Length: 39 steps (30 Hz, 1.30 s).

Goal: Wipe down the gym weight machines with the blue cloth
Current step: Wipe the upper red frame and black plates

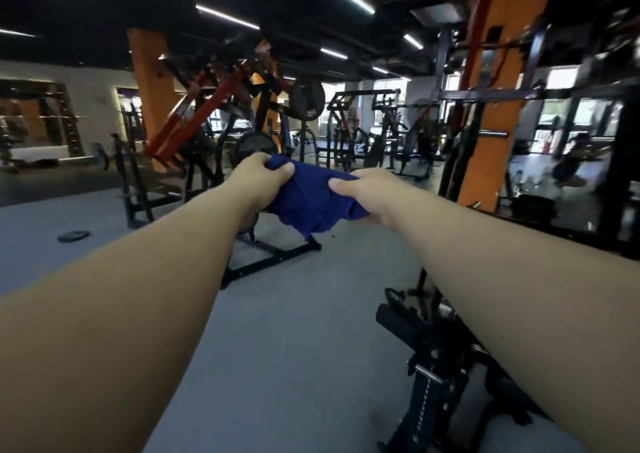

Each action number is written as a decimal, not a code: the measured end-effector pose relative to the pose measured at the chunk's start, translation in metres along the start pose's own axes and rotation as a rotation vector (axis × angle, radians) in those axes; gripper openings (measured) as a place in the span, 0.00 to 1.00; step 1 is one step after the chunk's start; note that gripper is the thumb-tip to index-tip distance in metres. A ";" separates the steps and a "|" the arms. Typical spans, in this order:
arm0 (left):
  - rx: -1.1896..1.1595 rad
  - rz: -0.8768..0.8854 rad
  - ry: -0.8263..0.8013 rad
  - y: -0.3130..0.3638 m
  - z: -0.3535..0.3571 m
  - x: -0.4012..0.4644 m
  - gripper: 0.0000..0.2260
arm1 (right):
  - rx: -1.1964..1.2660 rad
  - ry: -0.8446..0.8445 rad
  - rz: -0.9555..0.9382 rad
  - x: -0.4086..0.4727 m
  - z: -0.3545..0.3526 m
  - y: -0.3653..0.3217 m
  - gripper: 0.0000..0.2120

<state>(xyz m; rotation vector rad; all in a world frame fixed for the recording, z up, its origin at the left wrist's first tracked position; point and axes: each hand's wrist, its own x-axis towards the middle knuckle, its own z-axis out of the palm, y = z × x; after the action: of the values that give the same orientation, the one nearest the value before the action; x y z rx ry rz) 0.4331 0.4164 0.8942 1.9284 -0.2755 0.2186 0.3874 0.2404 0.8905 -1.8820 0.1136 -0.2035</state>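
A dark blue cloth hangs bunched in the air in front of me, held out at arm's length. My left hand grips its left upper edge with curled fingers. My right hand pinches its right side between thumb and fingers. Behind the cloth stands a black and orange-red plate-loaded weight machine with a black floor frame. A second black machine with a padded roller sits low at the right, under my right forearm.
Grey rubber floor stretches between the machines. A loose black weight plate lies on the floor at the left. An orange pillar and black rack stand at the right. More machines fill the back of the room.
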 end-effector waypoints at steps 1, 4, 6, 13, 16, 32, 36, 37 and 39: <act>-0.021 0.008 -0.003 0.001 0.001 0.000 0.10 | 0.015 0.006 0.011 -0.002 -0.001 -0.001 0.05; -0.102 0.041 -0.063 0.011 0.005 0.011 0.10 | 0.020 0.094 0.016 -0.003 -0.010 -0.012 0.05; -0.123 0.064 -0.090 0.023 0.005 0.015 0.10 | -0.002 0.150 0.017 -0.004 -0.016 -0.021 0.08; -0.131 0.318 -0.070 0.104 -0.026 0.031 0.13 | -0.165 0.346 -0.143 -0.018 -0.046 -0.095 0.11; -0.193 0.367 -0.130 0.124 -0.033 0.027 0.10 | -0.172 0.423 -0.182 -0.033 -0.057 -0.120 0.10; -0.198 0.404 -0.297 0.139 -0.044 0.038 0.13 | -0.190 0.410 -0.235 -0.035 -0.073 -0.129 0.10; -0.230 0.386 -0.307 0.138 -0.040 0.054 0.13 | -0.176 0.361 -0.267 -0.012 -0.081 -0.132 0.10; -0.238 0.383 -0.300 0.139 -0.039 0.060 0.13 | -0.169 0.348 -0.279 -0.005 -0.083 -0.134 0.11; -0.257 0.382 -0.272 0.144 -0.039 0.075 0.13 | -0.159 0.320 -0.319 0.011 -0.089 -0.141 0.13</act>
<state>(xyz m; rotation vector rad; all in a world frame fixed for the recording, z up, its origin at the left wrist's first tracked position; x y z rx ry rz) 0.4614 0.3957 1.0575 1.6353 -0.8164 0.1617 0.3773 0.1995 1.0525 -2.0063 0.0466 -0.7334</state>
